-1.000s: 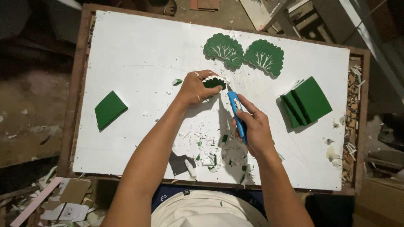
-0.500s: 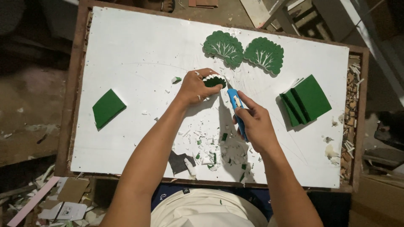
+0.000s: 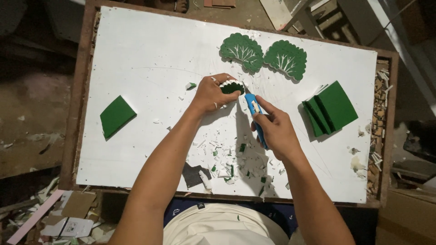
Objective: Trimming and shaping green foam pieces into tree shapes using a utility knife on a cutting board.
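Note:
My left hand presses a green foam piece with a scalloped white edge down on the white board. My right hand grips a blue utility knife, its blade tip touching the right edge of that piece. Two finished green scalloped leaf shapes with white veins lie just beyond the hands.
A stack of green foam squares lies to the right, a single green square to the left. White and green offcuts litter the board's near edge. A wooden frame rims the board; scraps cover the floor.
Both hands stay in place; the knife shifts slightly along the edge of the green piece.

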